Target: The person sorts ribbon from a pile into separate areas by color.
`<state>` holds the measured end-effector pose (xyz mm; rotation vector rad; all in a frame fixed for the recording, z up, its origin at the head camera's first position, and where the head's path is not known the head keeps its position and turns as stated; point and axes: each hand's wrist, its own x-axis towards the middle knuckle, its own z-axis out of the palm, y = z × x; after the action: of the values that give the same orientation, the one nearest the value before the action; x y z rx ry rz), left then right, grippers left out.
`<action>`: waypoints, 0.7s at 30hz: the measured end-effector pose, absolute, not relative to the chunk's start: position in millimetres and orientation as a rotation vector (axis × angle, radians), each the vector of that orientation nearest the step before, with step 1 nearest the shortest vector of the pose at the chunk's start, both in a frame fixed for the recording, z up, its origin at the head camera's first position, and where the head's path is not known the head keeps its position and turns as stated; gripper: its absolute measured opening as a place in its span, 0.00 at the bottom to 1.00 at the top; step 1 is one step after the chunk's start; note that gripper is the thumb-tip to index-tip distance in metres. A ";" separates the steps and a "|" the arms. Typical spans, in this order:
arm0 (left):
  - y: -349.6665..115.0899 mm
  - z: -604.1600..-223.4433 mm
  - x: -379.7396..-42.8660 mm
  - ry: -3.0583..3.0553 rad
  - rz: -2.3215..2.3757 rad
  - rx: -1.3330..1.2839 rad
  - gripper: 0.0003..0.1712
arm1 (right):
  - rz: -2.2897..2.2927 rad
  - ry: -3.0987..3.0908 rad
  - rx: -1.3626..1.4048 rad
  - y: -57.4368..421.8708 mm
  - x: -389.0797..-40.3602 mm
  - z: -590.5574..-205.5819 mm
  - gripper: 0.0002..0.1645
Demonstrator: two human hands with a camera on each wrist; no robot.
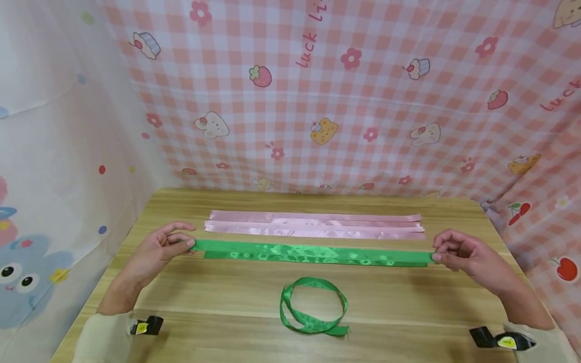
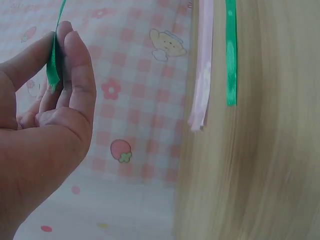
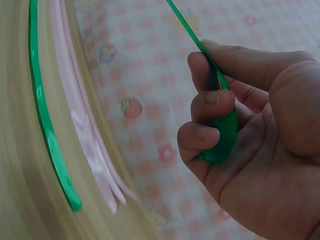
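A green satin ribbon point(image 1: 254, 247) is stretched taut between both hands, above the table. My left hand point(image 1: 156, 249) pinches one end between thumb and fingertips; in the left wrist view a short tail of ribbon point(image 2: 53, 75) hangs past the pinch. At the other end my right hand point(image 1: 474, 258) pinches the ribbon, and its tail point(image 3: 227, 132) curls into the palm under the bent fingers. A second green ribbon point(image 2: 231, 65) lies straight on the table, partly covered by the held one in the head view. Closer to me sits a loosely coiled green ribbon point(image 1: 313, 325).
Several pink satin strips point(image 1: 313, 232) lie side by side behind the green ones, on the wooden table point(image 1: 218, 312). A pink checked cloth point(image 1: 290, 106) hangs behind the table's far edge. A pale printed cloth point(image 1: 54, 151) hangs on the left.
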<state>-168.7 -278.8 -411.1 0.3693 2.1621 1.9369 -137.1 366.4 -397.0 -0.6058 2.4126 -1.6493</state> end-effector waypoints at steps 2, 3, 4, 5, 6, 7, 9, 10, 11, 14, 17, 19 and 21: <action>-280.7 -411.6 -168.7 2.203 1.910 0.332 0.12 | -1.654 2.423 -0.582 372.6 -137.6 -399.7 0.10; -281.6 -412.1 -169.0 2.225 1.896 0.313 0.12 | -1.660 2.424 -0.572 375.3 -137.9 -401.2 0.10; -282.6 -412.8 -169.4 2.248 1.884 0.290 0.12 | -1.666 2.425 -0.561 377.9 -138.2 -402.8 0.10; -283.4 -413.8 -169.9 2.269 1.874 0.268 0.12 | -1.673 2.425 -0.551 380.1 -138.6 -404.6 0.10; -284.1 -414.7 -170.4 2.285 1.867 0.250 0.12 | -1.683 2.424 -0.541 381.9 -138.9 -406.7 0.10; -284.9 -415.9 -171.1 2.292 1.867 0.230 0.11 | -1.694 2.422 -0.532 383.7 -139.2 -408.8 0.09; -286.6 -418.8 -172.5 2.293 1.862 0.201 0.11 | -1.726 2.408 -0.520 386.3 -139.7 -413.1 0.09; -287.2 -420.2 -172.8 2.290 1.856 0.183 0.10 | -1.748 2.392 -0.517 387.5 -139.8 -415.5 0.09; -287.6 -421.6 -173.1 2.286 1.850 0.166 0.10 | -1.777 2.368 -0.514 388.5 -140.0 -417.9 0.09; -289.2 -426.1 -173.8 2.285 1.816 0.129 0.10 | -1.825 2.319 -0.495 391.3 -140.2 -424.9 0.09; -290.2 -430.5 -175.2 2.291 1.786 0.097 0.13 | -1.824 2.314 -0.479 393.1 -140.4 -430.7 0.08; -290.5 -433.9 -176.5 2.296 1.776 0.086 0.17 | -1.794 2.350 -0.469 393.4 -140.9 -433.3 0.06; -290.5 -437.1 -177.6 2.299 1.774 0.075 0.20 | -1.784 2.367 -0.459 392.6 -141.3 -435.3 0.04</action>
<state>-177.6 -290.5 -437.1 0.0751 2.2989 1.7736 -141.3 392.6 -435.3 -0.4585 2.3674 -1.7838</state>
